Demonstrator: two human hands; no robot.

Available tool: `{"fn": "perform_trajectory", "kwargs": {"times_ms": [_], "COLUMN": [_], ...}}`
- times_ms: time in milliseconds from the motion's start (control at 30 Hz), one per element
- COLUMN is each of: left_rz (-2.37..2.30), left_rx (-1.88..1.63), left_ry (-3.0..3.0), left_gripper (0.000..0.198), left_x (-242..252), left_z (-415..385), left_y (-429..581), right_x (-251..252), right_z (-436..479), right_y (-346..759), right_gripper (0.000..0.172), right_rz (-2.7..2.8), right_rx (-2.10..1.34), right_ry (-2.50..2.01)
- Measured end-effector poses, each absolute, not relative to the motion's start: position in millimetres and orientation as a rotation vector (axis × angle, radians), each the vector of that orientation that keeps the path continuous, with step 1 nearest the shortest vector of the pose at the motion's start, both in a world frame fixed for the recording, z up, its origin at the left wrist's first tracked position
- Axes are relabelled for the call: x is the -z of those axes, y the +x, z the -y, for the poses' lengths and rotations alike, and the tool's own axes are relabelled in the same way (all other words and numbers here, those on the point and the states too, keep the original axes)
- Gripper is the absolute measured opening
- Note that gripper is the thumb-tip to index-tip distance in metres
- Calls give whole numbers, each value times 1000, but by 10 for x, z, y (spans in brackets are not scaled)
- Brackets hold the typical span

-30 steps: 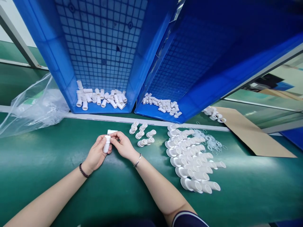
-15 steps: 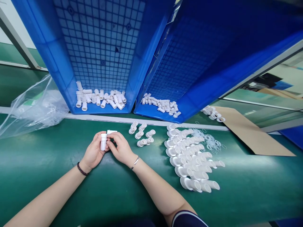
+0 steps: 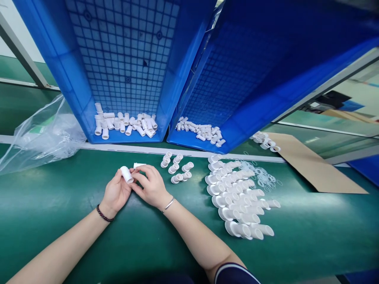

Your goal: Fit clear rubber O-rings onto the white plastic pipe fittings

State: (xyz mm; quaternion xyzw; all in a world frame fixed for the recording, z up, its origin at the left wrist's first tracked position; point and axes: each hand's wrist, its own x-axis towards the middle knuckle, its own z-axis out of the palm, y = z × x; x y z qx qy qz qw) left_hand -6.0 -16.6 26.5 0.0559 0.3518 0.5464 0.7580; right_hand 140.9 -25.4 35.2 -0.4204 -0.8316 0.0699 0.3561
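My left hand and my right hand meet over the green table. Together they grip a short white plastic tube fitting, which tilts up and to the left between the fingertips. Another white fitting lies on the table just behind my right fingers. A small group of white fittings stands right of my hands. Farther right lies a long heap of white flanged fittings.
Two blue crates are tipped up at the back; the left crate and the right crate each hold white tube pieces. A clear plastic bag lies at left. Clear rings and brown cardboard lie at right.
The fitting in my hands has turned from upright to tilted up-left, and both hands have shifted a little to the left.
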Motion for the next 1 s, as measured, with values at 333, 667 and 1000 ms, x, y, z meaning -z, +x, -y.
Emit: {"fn": "perform_trajectory", "kwargs": {"times_ms": [333, 667, 1000], "left_rz": [-778, -1415, -1352], "left_rx": [-1114, -1080, -929], "left_ry": [519, 1830, 2196], "left_gripper": [23, 21, 38], "left_x": [-294, -64, -54], "left_z": [304, 8, -196], "left_y": [86, -340, -152], "right_x": [-698, -746, -255], "right_z": [252, 251, 286], "right_y": [1582, 2167, 1615], "right_gripper": [14, 6, 29], "right_rz": [2203, 2274, 2364], "right_rx": [-101, 104, -70], "right_ry": [-1166, -1656, -1563]}}
